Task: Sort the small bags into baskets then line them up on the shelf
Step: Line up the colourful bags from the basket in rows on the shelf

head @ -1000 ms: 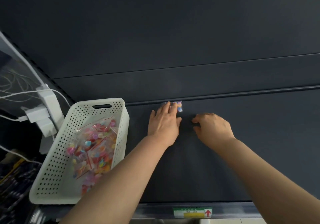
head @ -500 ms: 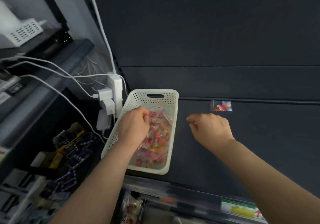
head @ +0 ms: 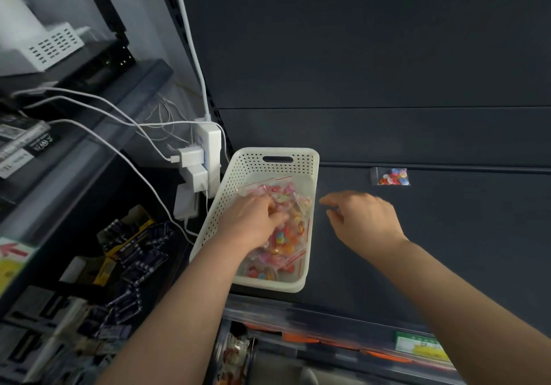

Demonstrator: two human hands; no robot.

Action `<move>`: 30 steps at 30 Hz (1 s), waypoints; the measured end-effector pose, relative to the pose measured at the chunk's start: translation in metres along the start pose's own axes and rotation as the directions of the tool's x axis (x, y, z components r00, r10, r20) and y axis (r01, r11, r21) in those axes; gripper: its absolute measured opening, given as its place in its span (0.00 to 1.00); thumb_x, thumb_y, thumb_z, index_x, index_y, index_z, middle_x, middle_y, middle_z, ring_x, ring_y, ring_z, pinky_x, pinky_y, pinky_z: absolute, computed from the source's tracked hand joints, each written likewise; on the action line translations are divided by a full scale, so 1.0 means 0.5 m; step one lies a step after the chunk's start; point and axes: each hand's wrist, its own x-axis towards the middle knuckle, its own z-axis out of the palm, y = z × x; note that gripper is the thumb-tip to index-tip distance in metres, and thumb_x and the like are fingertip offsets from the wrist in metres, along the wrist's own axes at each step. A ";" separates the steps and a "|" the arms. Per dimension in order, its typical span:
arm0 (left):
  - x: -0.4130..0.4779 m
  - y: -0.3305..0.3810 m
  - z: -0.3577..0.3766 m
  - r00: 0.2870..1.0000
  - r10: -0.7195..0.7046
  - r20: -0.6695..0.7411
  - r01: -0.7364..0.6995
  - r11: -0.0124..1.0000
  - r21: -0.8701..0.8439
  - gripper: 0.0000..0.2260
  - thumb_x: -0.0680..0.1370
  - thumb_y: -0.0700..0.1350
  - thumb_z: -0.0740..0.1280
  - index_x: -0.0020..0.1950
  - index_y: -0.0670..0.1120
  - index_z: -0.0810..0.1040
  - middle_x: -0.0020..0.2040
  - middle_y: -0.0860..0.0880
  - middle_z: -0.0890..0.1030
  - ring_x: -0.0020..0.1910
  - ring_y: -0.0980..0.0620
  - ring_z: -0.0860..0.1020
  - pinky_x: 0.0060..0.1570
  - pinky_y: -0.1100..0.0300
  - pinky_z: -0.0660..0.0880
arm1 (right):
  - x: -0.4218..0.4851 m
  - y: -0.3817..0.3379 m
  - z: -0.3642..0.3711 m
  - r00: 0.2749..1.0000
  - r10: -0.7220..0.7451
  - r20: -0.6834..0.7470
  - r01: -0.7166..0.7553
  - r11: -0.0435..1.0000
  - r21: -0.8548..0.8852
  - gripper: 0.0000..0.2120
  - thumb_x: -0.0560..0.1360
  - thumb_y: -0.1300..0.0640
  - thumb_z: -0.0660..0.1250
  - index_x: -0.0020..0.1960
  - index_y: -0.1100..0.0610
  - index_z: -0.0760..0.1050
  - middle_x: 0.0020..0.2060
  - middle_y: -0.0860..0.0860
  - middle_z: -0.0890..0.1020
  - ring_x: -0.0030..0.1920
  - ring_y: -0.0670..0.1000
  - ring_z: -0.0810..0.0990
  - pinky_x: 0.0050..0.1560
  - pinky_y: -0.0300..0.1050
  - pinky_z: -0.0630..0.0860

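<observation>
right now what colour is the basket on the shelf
The basket is white, perforated plastic with a handle slot; it shows best in the head view.

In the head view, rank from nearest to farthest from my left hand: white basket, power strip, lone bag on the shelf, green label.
1. white basket: the left hand is inside it.
2. power strip: just left of the basket.
3. lone bag: to the right, farther back.
4. green label: lower right, at the front.

A white perforated basket (head: 242, 176) of clear, bead-filled bags (head: 287, 243) sits on the dark shelf (head: 447, 235). One small bag (head: 390, 176) lies flat, well apart.
</observation>
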 end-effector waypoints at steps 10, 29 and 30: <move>-0.032 0.009 -0.006 0.994 -0.077 -0.075 0.060 0.977 -0.204 0.21 0.71 0.52 0.75 0.62 0.55 0.75 0.49 0.59 0.79 0.46 0.56 0.80 0.49 0.53 0.79 | -0.008 -0.005 -0.016 0.998 0.062 0.004 -0.062 0.982 0.179 0.13 0.78 0.54 0.60 0.58 0.43 0.78 0.49 0.41 0.83 0.50 0.48 0.81 0.48 0.44 0.76; -0.019 0.282 0.066 0.995 0.085 0.055 -0.001 0.552 -0.834 0.05 0.78 0.47 0.69 0.50 0.46 0.81 0.44 0.52 0.83 0.42 0.56 0.80 0.41 0.63 0.78 | -0.082 0.175 -0.077 0.903 0.331 0.275 -0.359 0.228 0.905 0.05 0.76 0.55 0.68 0.50 0.55 0.80 0.41 0.48 0.85 0.47 0.47 0.84 0.48 0.43 0.77; -0.019 0.293 0.070 0.995 0.085 0.049 -0.006 0.552 -0.834 0.05 0.79 0.47 0.69 0.49 0.47 0.82 0.43 0.52 0.84 0.41 0.57 0.80 0.41 0.62 0.78 | -0.087 0.185 -0.077 0.896 0.355 0.268 -0.355 0.208 0.912 0.05 0.77 0.55 0.68 0.49 0.55 0.81 0.40 0.48 0.85 0.46 0.47 0.84 0.47 0.43 0.77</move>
